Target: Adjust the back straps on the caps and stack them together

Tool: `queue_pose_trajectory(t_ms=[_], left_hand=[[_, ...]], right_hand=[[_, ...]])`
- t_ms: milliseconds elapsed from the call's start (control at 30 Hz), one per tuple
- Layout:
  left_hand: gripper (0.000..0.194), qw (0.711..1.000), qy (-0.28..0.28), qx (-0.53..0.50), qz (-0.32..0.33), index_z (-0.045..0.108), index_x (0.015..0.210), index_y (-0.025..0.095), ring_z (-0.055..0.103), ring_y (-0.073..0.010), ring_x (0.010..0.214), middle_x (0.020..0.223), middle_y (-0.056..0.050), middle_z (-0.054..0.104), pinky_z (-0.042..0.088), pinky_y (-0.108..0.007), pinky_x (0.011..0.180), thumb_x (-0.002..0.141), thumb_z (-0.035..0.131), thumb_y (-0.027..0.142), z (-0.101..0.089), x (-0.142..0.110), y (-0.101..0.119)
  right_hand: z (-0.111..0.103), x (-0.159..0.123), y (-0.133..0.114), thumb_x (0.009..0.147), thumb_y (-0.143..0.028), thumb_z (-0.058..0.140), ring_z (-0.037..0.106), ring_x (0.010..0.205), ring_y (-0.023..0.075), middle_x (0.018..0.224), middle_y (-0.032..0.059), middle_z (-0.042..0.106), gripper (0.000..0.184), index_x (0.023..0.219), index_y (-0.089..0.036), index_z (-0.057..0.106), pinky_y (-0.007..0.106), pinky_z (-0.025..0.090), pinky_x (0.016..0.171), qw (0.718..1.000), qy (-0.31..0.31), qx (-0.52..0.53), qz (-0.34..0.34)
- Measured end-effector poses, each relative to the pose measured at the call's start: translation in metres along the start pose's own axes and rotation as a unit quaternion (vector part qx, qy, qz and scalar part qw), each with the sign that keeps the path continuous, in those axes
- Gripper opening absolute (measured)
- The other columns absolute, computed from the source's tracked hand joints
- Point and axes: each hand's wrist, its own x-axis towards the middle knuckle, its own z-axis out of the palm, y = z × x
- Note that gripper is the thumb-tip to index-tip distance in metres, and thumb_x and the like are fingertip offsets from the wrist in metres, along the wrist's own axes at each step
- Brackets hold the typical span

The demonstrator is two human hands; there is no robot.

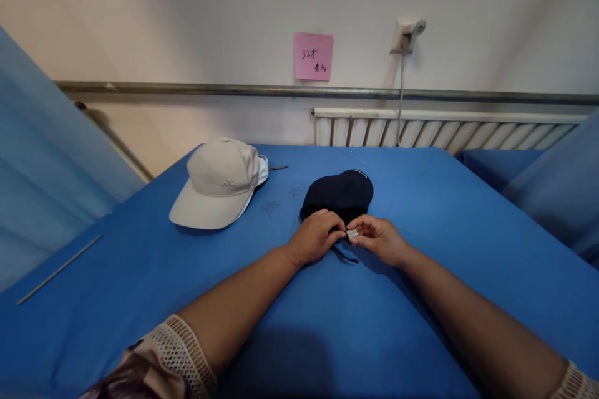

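Note:
A black cap (pixel 337 192) lies on the blue-covered bed with its brim pointing away from me. My left hand (pixel 320 232) is closed at the cap's near edge, thumb and fingers pinching its strap. Just to the right, my right hand (pixel 378 238) pinches a small silvery buckle (pixel 352 234) between thumb and fingers. The fingertips of both hands almost meet there. A loose black strap end (pixel 345 255) hangs below them onto the cover. My fingers hide part of the cap's near edge.
To the left sits a light beige cap (pixel 219 168), with something white and a strap behind it. A thin stick (pixel 58 269) lies near the left edge of the blue cover (pixel 290 312). Behind are a metal rail (pixel 224 90), a radiator (pixel 421 131) and a plugged-in cord (pixel 401 93).

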Motion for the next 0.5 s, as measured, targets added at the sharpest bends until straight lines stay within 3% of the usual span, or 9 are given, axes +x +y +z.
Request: queue_pose_trajectory(t_ms=[100,267,500], left_hand=[[0.007,1.000,0.013,-0.005,0.004,0.061,0.089,0.020,0.056,-0.0185,0.084,0.088,-0.004,0.065,0.044,-0.033,0.080,0.087,0.055,0.022,-0.002,-0.001,0.001],[0.015,0.997,0.058,-0.040,0.033,0.062,0.094,0.020,0.056,-0.0211,0.102,0.111,-0.007,0.064,0.043,-0.039,0.093,0.081,0.057,0.015,-0.011,-0.004,0.008],[0.022,0.993,-0.091,0.002,0.076,0.069,0.096,0.023,0.040,-0.0297,0.128,0.133,-0.006,0.052,0.030,-0.048,0.108,0.075,0.072,0.028,-0.022,-0.012,0.014]], right_hand=[[-0.002,0.002,0.001,0.069,-0.036,0.074,0.061,0.066,0.0131,0.070,-0.0024,0.064,0.028,0.090,-0.021,0.062,0.030,0.048,0.067,1.000,0.005,0.006,0.002],[-0.005,0.007,0.004,0.066,-0.035,0.077,0.062,0.070,0.0141,0.074,-0.0007,0.066,0.030,0.087,-0.020,0.062,0.031,0.049,0.071,0.998,0.039,0.040,-0.015],[-0.009,0.007,0.005,0.063,-0.036,0.078,0.062,0.070,0.0142,0.078,-0.0001,0.067,0.031,0.086,-0.021,0.064,0.030,0.048,0.069,0.998,0.042,0.038,-0.004]])
